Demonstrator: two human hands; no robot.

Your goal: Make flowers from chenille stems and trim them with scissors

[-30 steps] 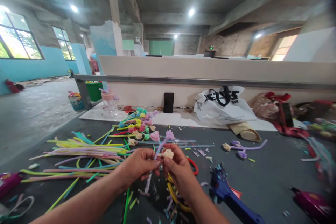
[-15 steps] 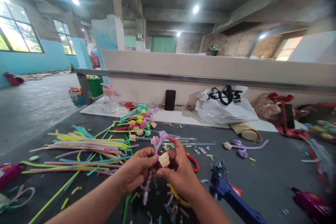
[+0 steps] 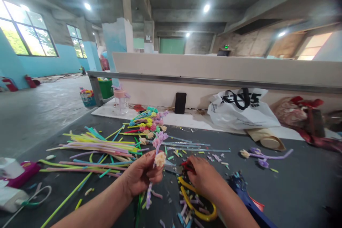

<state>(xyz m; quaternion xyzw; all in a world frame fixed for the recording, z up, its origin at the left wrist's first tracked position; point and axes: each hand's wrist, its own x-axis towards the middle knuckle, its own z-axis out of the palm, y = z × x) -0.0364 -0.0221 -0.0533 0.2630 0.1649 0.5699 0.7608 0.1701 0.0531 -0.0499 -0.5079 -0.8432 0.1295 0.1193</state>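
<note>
My left hand (image 3: 143, 172) is closed on the stem of a small pipe-cleaner flower sprig (image 3: 159, 142), held upright above the table. The sprig has lilac and pink blooms on top and a cream bloom lower down; its twisted purple stem sticks out beneath my fingers. My right hand (image 3: 204, 176) has its fingers round the red handle of scissors (image 3: 173, 168), whose blades point left towards the sprig. A yellow looped handle (image 3: 211, 216) shows under my right wrist; I cannot tell whether it belongs to the same tool.
Loose pipe cleaners (image 3: 101, 146) lie at left, with finished flowers (image 3: 149, 123) behind them. A purple sprig (image 3: 267, 156) lies at right, near a blue glue gun (image 3: 247, 199). Cut bits litter the dark table. A phone (image 3: 180, 103) and a white bag (image 3: 240, 110) stand at the back.
My right hand has let go of the sprig, moved right and down, and taken hold of the scissors. My left hand keeps the sprig. The view has swung slightly left.
</note>
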